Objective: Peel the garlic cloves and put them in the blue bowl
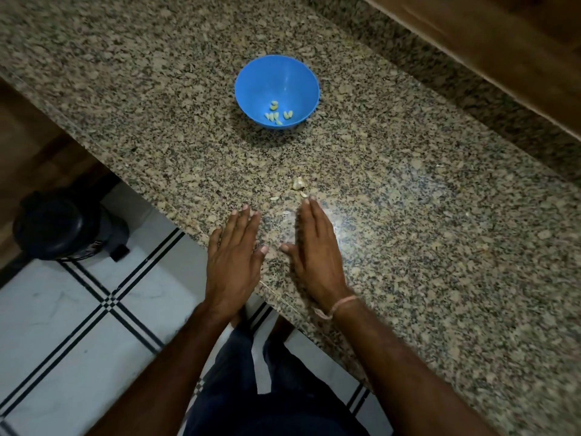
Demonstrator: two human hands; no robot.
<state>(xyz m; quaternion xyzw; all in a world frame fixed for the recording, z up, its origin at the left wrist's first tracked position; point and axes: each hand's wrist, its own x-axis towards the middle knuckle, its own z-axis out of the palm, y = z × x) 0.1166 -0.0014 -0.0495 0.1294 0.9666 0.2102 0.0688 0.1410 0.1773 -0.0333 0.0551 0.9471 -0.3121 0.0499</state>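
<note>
Likely near done: peeled cloves [276, 116] in blue bowl [251, 73], well beyond fingers [242, 221]. Just past right hand [314, 250], pale scraps [298, 183] on desk [408, 215], skin or clove unclear. Flat, straight-fingered, empty: both it and left hand [234, 256].

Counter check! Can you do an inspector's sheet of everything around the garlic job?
Surface: speckled stone counter, glossy.
Job's things: blue bowl holding several peeled cloves; one garlic piece lies on the counter beyond the fingertips.
Clutter: small skin scraps beside that piece.
Hands: left hand and right hand flat on the counter, fingers straight, holding nothing.
Cables: nothing seen.
Surroundings: black bin on tiled floor; wooden panel at far right.
</note>
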